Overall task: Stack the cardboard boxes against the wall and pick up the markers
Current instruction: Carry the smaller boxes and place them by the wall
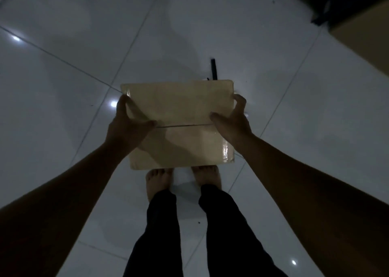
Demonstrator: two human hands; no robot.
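At the centre of the frame a cardboard box point(179, 123) is held above the pale tiled floor point(63, 66), the left hand point(128, 123) gripping its left edge and the right hand point(233, 121) its right. A dark marker point(214, 69) lies on the floor just beyond the box, and bare feet point(160, 182) show below it.

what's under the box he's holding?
Both hands, left hand and right hand, hold the cardboard box over the tiled floor. Toes show below its near edge; a black marker sticks out past its far edge. Anything else beneath is covered.
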